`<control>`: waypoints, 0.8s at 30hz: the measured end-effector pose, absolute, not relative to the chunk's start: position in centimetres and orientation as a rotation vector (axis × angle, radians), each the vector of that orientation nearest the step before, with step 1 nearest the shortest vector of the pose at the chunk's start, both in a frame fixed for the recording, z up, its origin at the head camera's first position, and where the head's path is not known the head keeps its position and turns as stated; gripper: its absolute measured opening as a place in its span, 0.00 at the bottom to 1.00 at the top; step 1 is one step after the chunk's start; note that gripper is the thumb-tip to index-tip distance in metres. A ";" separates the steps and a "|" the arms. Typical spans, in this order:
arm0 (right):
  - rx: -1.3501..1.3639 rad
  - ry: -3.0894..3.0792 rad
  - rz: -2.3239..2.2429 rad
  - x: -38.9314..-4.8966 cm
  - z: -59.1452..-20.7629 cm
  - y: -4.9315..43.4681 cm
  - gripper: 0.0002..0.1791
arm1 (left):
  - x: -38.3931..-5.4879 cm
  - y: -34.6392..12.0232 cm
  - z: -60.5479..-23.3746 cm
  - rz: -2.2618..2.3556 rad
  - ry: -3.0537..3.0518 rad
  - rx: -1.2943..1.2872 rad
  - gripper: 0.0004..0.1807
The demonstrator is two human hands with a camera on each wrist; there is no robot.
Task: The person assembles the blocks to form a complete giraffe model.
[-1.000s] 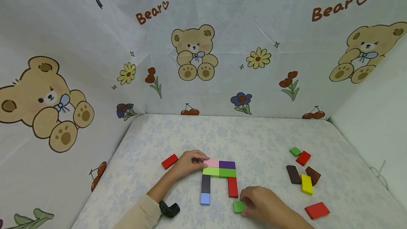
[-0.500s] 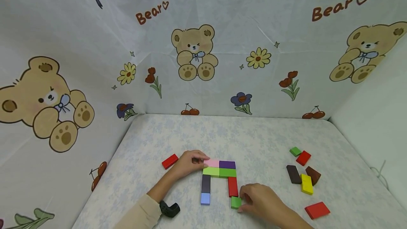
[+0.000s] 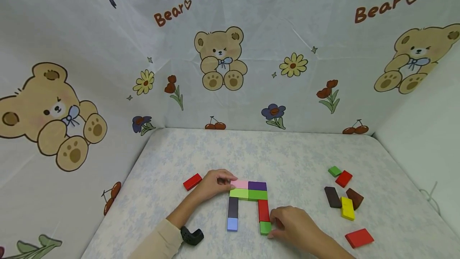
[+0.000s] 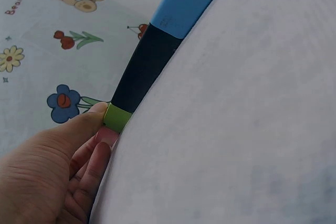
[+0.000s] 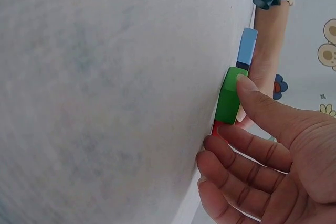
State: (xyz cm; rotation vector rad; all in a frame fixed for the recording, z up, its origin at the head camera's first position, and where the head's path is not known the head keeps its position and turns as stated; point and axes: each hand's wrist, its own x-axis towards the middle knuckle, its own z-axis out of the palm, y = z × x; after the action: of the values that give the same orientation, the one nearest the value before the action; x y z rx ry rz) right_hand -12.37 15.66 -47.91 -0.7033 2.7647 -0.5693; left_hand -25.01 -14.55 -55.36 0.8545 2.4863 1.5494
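Note:
Flat coloured blocks form an arch on the table in the head view. Its top has a pink block (image 3: 240, 184) and a purple block (image 3: 257, 186) behind a light green block (image 3: 238, 194) and a green block (image 3: 257, 195). A dark block (image 3: 232, 208) and a light blue block (image 3: 232, 224) make the left leg. On the right, a red block (image 3: 263, 210) meets a small green block (image 3: 265, 228). My left hand (image 3: 213, 185) holds the pink block's left end, thumb by the light green block. My right hand (image 3: 296, 229) pinches the small green block between thumb and index finger.
Loose at the right lie a green block (image 3: 334, 171), two red blocks (image 3: 344, 179), a dark block (image 3: 332, 197), a yellow block (image 3: 347, 208) and a brown block (image 3: 355, 198). Another red block (image 3: 192, 182) lies left of the left hand. A printed cloth (image 3: 258, 51) rises behind the table.
My right hand has moved the small green block a little left and away from me, up against the red block's near end. My left hand has stayed in place.

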 end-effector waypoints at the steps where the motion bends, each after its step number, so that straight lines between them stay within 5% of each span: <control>1: -0.707 2.768 -0.569 -12.3 -47.9 15.7 0.15 | -25.0 -14.5 -55.3 1.549 2.486 0.854 0.14; 24: -0.471 2.911 -0.654 -13.8 -44.8 19.4 0.16 | -25.0 -14.5 -55.3 1.547 2.485 0.858 0.14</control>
State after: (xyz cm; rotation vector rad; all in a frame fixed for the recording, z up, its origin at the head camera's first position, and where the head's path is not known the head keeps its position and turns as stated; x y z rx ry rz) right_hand -13.84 19.38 -44.84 -0.4706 2.9106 -0.6535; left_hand -25.02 -14.51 -55.26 0.8579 2.4854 1.5471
